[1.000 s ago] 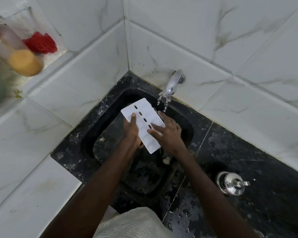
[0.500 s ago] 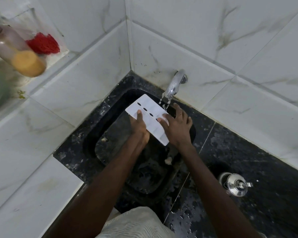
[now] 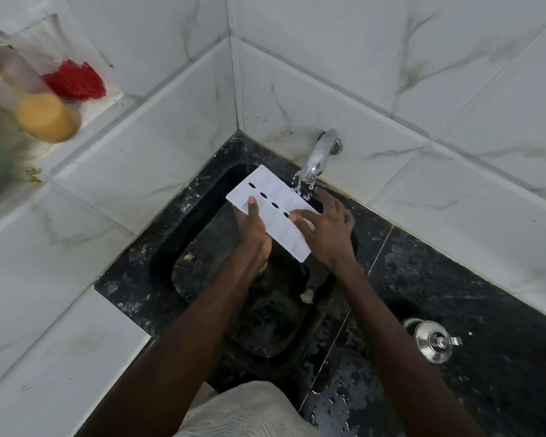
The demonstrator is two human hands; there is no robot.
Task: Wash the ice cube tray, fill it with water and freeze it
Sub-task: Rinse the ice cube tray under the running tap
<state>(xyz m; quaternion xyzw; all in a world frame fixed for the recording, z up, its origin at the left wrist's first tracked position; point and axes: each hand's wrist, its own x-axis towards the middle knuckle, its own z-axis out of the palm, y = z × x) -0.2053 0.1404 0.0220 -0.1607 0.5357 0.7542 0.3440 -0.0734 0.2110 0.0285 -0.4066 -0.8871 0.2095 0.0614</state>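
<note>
So the white tray [image 3: 271, 212] is held over the black sink [image 3: 183, 247], right under the tap [image 3: 319, 156], with water running onto its far edge. Left hand [image 3: 252, 228] grips the tray's near-left side, thumb pressed on top. Right hand [image 3: 328, 228] lies on the tray's right side, fingers spread fairly wide across the surface rather than clamped. Right of the sink, a steel lid [image 3: 432, 340] sits on the wet black desk [image 3: 470, 279]. Up left of the sink, a blurry bottle [image 3: 29, 99] and something red [image 3: 74, 80] on the ledge.
</note>
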